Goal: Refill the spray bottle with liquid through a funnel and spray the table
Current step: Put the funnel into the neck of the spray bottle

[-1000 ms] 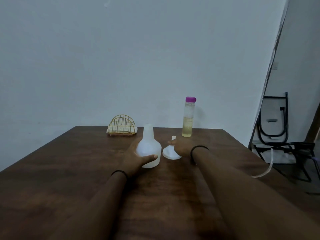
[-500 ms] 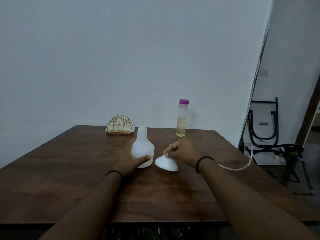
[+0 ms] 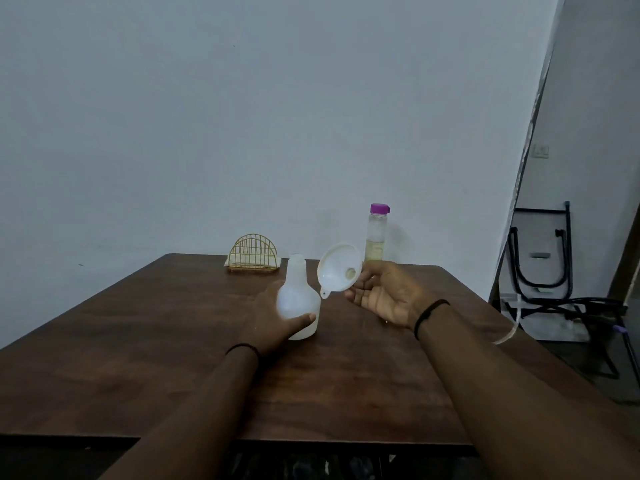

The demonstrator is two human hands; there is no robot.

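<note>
Head view, looking forward and down over a dark wooden bench [image 3: 138, 341] set against a pale wall.

Left hand [image 3: 273, 320] wrapped around the lower body of the spray bottle [image 3: 298, 303], thumb across its near side, fingers behind it. Bottle white and translucent, upright on the bench near the middle, neck open at the top with no spray head on it. Liquid level inside impossible to judge.

Right hand [image 3: 384, 296] raised above the bench just right of the bottle, palm turned toward the camera, fingers pinching the white funnel [image 3: 339, 270]. Funnel tilted on its side, wide mouth facing the camera and left, spout hole visible inside the cone, small tab at the lower rim hanging close to the bottle's shoulder. Funnel beside the bottle's neck, not in it; contact between tab and bottle not clear.

Black band [image 3: 429, 311] on the right wrist, a similar dark band [image 3: 242, 348] on the left.

Farther back, right of centre, a tall clear bottle [image 3: 375, 237] with a purple cap, upright, yellowish liquid in its lower part, partly behind the funnel. Far left of it, a golden wire holder [image 3: 253, 252] with something pale inside, at the bench's far edge.

Off the bench to the right, a black metal frame [image 3: 540, 258] leaning by the wall, and a clear tube [image 3: 509, 332] curving near the bench's right edge.
</note>
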